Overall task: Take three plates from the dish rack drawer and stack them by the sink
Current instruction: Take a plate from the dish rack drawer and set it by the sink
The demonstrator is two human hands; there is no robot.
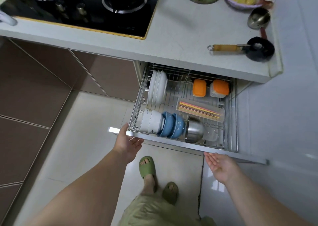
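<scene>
Both open hands [128,144] at drawer [172,141] front

plates [157,88]: white, several, standing on edge, packed face to face
plates' place: in the drawer's far-left corner, at 10 o'clock from its middle
drawer [180,144]: wire dish rack with a metal front rail, pulled out from under the counter
drawer's place: at 12 o'clock from the person's feet, low above the floor
</scene>
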